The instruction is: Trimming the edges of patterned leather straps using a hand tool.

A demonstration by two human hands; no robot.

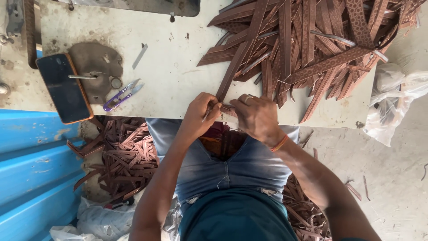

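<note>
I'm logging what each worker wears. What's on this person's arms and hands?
Both arms are bare, with no sleeves or gloves showing. The right hand has a ring on one finger and an orange band around the wrist. The left hand wears nothing visible.

A dark smartphone in a brown case (pixel 63 88) lies at the left of the worn pale desk (pixel 169 67), beside a grey metal plate (pixel 96 67). Purple-handled thread snips (pixel 121 95) rest just right of the plate. Under the desk, cut brown strips (pixel 118 154) litter the floor next to a blue corrugated panel (pixel 33 165). Crumpled clear plastic bags (pixel 394 96) sit at the right
</note>
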